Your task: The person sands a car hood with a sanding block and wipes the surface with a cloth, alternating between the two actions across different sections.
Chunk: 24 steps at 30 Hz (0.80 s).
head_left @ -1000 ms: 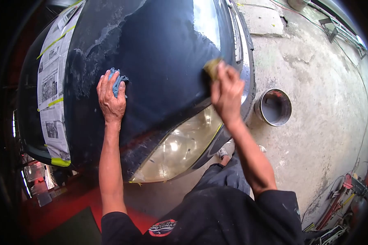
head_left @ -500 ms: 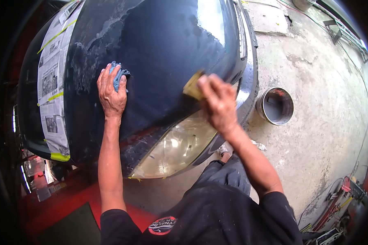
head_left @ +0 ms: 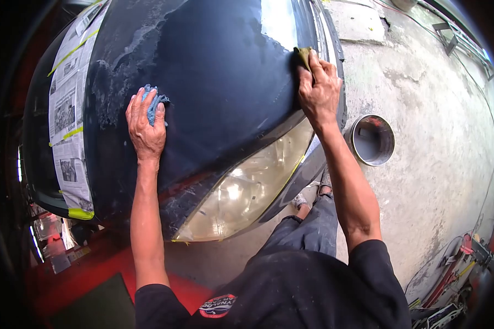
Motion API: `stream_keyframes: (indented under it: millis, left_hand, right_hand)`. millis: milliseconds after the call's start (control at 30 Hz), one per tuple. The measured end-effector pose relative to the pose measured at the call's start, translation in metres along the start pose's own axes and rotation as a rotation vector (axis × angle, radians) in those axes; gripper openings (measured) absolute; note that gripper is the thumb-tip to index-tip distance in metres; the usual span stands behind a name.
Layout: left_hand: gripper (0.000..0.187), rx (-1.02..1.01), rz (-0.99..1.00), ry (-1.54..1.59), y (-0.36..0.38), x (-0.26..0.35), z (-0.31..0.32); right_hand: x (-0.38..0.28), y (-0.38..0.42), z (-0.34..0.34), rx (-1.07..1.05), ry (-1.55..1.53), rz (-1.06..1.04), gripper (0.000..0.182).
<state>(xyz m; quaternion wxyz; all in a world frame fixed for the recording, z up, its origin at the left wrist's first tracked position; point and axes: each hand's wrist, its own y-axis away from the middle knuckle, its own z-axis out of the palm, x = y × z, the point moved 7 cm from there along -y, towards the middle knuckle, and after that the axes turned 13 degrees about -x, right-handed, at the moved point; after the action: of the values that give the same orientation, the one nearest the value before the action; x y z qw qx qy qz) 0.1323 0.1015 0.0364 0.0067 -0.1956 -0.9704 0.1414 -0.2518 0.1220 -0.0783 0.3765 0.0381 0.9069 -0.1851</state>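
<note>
Right hand (head_left: 318, 90) is up at the far edge of the dark car panel (head_left: 219, 82) now, grip clamped on the yellowish sanding pad (head_left: 303, 55), pressing it flat just beside the panel's outer seam. Half a second ago that same hand was lower, down near the headlight (head_left: 252, 183), with the pad tilted off the paint; a second ago it sat in between. So that's a full stroke up the panel, and my read is the rubbing is working along this outer strip, back and forth.

Left hand (head_left: 144, 126) hasn't shifted at all: fingers closed over the blue cloth (head_left: 152, 104), pinned against the panel beside the dull, whitish patch (head_left: 118, 82). Newspaper masking (head_left: 66, 115) sits beyond that hand, unchanged. The metal can (head_left: 371, 140) stands on the concrete floor (head_left: 439, 137), just outside the right forearm, same spot as before.
</note>
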Motion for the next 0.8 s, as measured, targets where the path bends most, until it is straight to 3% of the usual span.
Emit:
stream_keyframes:
  millis: [67,100,200,267,333,400,467,533,600,633,733,800]
  left_hand:
    - [0.038,0.000,0.012,0.002,0.002,0.001,-0.001]
    - [0.038,0.006,0.019,0.004,-0.001,0.002,-0.001]
    - [0.038,0.000,-0.001,-0.004,-0.001,0.000,-0.001]
    - [0.038,0.007,0.005,-0.004,-0.003,0.001,-0.001]
    - [0.038,0.009,0.007,0.002,-0.002,0.006,-0.004]
    - [0.040,-0.002,0.003,-0.015,-0.001,0.003,-0.003]
    - [0.041,-0.010,-0.010,-0.022,-0.002,0.001,-0.001]
    - [0.043,-0.010,-0.014,-0.018,0.000,0.000,-0.001]
    - [0.043,-0.011,-0.002,-0.027,-0.002,0.002,-0.001]
    - [0.044,-0.006,-0.003,-0.019,-0.005,0.003,-0.001]
    - [0.047,-0.013,-0.028,-0.033,-0.004,0.004,-0.003]
    - [0.048,-0.003,-0.053,-0.072,-0.002,0.002,0.000]
  right_hand:
    - [-0.002,0.015,0.004,0.035,0.047,0.067,0.054]
    - [-0.017,0.041,0.005,0.103,0.053,-0.046,0.056]
    - [-0.064,0.101,-0.004,-0.075,0.021,-0.255,0.064]
    - [-0.035,0.069,-0.003,-0.002,-0.018,-0.266,0.062]
    - [0.012,0.017,0.007,0.027,0.057,-0.039,0.058]
    - [0.019,-0.004,0.003,0.052,0.008,0.005,0.055]
    - [0.001,0.027,0.007,0.062,0.077,0.047,0.054]
    - [-0.050,0.082,-0.001,-0.019,0.020,-0.175,0.071]
    - [-0.056,0.092,-0.001,-0.126,-0.051,-0.262,0.072]
    - [-0.041,0.076,-0.001,-0.034,-0.112,-0.289,0.071]
    - [0.003,0.016,0.004,-0.004,-0.070,-0.012,0.055]
    - [0.009,0.006,-0.003,-0.039,-0.118,-0.017,0.052]
